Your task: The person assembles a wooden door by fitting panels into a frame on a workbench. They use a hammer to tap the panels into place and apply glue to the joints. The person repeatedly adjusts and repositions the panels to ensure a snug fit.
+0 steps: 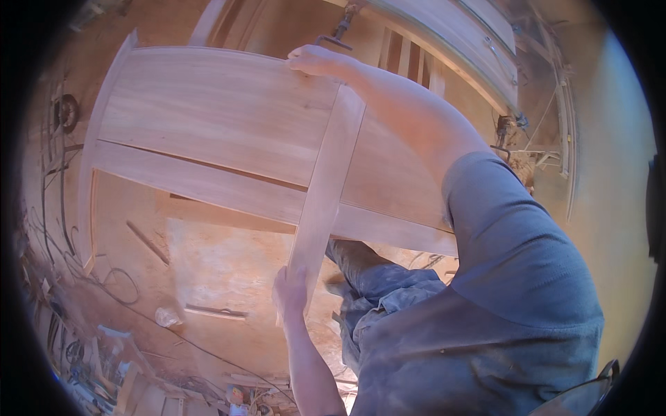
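A large pale wooden panelled frame [215, 111], perhaps a door or bed panel, stretches across the view in front of me. It has wide panels, a long rail [208, 177] with a dark narrow gap beside it, and a middle stile [326, 166] crossing it. My left hand [291, 292] grips the near end of this stile, its fingers partly hidden. At the far edge of the frame, near the stile's other end, my right hand [313, 61] is closed over the wood. The right forearm hides part of the right-hand panel.
Beyond the frame are a clamp [340, 31] and a pale wooden workpiece [444, 41]. On the dusty floor lie wood strips [215, 312], a crumpled plastic piece [167, 317] and a thin cable [215, 357]. Clutter [104, 374] fills the lower left; a wheel [68, 113] is at left.
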A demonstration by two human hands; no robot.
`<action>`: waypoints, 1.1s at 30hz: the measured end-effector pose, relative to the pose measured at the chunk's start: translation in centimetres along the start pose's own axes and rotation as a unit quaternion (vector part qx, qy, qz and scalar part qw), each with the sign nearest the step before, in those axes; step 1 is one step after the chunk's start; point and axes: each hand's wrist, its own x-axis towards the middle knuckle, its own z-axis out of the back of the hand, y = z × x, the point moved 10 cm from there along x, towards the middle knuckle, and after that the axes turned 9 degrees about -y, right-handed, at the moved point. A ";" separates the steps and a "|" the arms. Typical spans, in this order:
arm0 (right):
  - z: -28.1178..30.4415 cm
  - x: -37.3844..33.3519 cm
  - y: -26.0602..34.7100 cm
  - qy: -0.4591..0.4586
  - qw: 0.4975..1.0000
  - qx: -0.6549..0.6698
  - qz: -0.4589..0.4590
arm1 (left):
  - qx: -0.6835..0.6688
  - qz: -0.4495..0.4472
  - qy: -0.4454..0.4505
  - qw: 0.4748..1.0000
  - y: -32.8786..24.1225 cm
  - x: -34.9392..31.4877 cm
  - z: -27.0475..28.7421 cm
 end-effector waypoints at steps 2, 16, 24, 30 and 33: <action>-0.6 0.9 0.1 -0.016 0.999 0.007 -0.031 | -0.001 -0.012 -0.034 0.999 0.5 0.5 0.2; -1.2 -1.0 0.6 -0.069 0.989 -0.013 -0.133 | 0.005 0.012 -0.120 0.993 1.9 0.5 0.2; 4.4 -3.2 -0.5 -0.143 0.986 0.059 -0.068 | 0.015 -0.144 -0.184 0.972 0.8 0.3 -0.2; 11.6 -28.8 -13.4 -0.408 0.895 0.010 -0.180 | 0.035 -0.160 -0.178 0.970 0.2 0.4 -0.5; 9.3 -45.5 -21.3 -0.440 0.829 -0.068 -0.337 | 0.015 -0.165 -0.183 0.969 1.0 0.6 -0.9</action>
